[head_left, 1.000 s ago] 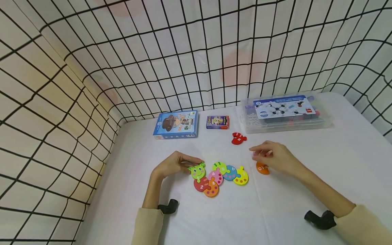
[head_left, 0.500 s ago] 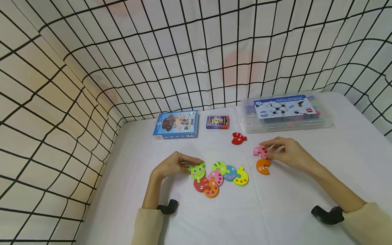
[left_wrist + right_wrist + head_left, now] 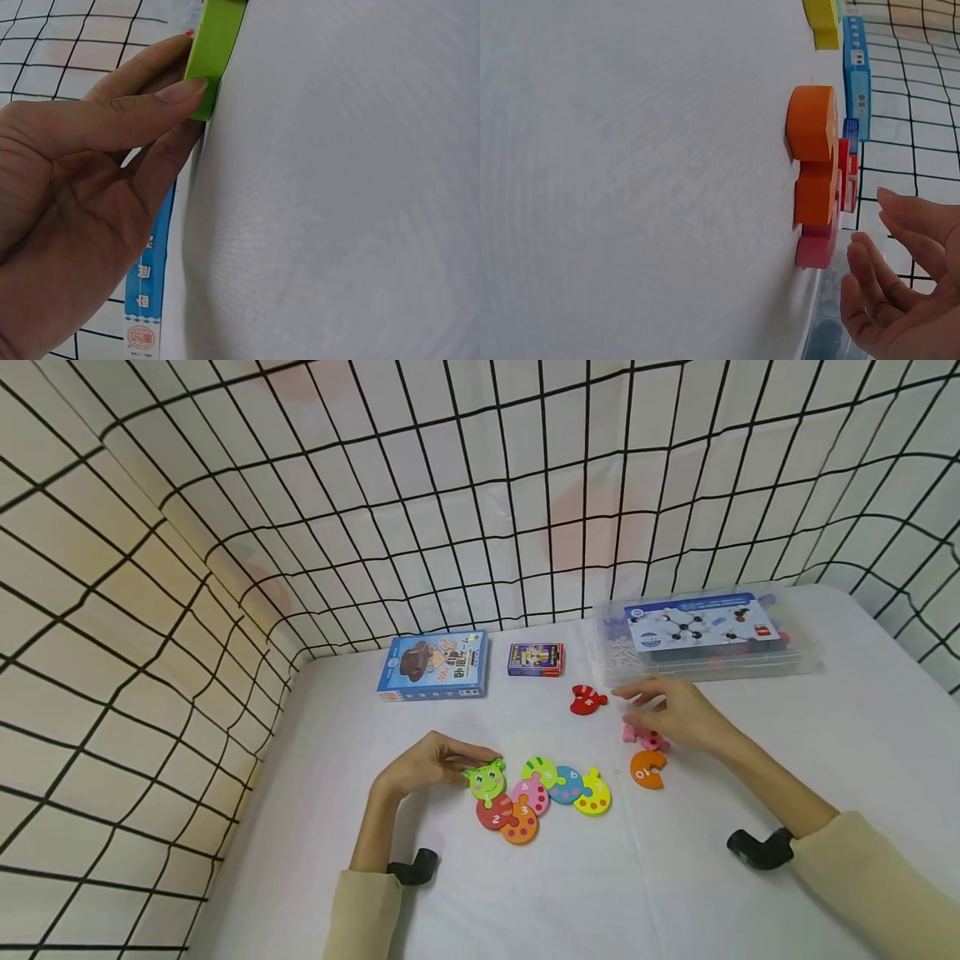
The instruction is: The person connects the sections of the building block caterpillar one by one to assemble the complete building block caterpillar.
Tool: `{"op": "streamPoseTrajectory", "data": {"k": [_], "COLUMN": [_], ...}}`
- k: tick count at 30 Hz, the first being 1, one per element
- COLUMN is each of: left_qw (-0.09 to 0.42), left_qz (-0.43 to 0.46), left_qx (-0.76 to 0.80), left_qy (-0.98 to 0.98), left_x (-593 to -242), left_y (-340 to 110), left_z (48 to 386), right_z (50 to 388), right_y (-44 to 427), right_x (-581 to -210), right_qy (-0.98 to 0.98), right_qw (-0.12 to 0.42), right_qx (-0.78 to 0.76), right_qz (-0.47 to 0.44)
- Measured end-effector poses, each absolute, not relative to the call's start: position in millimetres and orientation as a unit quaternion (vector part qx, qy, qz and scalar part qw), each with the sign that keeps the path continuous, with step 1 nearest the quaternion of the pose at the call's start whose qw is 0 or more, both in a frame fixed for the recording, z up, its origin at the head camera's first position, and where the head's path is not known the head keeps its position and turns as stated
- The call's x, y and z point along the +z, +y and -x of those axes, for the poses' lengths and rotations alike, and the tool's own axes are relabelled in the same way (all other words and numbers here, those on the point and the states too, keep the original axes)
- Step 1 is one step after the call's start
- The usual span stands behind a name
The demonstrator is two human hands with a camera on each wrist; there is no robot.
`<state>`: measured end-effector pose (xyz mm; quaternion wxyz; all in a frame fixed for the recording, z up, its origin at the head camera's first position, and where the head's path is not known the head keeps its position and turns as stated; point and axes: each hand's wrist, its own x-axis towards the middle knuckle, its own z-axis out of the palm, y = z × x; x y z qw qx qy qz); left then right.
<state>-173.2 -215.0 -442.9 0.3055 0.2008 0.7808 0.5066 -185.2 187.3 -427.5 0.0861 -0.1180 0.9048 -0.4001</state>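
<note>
My left hand [image 3: 422,766] pinches the green head [image 3: 486,782]; my right hand [image 3: 675,714], empty, fingers parted, hangs near the red piece [image 3: 584,703] on the table [image 3: 540,906], likely light, stiff and best gripped by its edges.

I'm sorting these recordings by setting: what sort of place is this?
Likely a tabletop play or recording area, though whether in a home or studio can't be told. The signs are the white-covered table, the black wire grid along its far side, and the numbered caterpillar puzzle on top.
</note>
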Motion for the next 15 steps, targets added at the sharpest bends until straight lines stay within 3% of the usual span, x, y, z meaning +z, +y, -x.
{"op": "streamPoseTrajectory", "data": {"k": [15], "left_qw": [0.304], "left_qz": [-0.201], "left_qx": [0.508], "left_qy": [0.780], "left_x": [-443], "left_y": [-214], "left_z": [173], "right_z": [209], "right_y": [162], "right_x": [-442], "right_qy": [0.919], "right_qw": [0.075], "right_qx": [-0.365], "right_qz": [0.129]}}
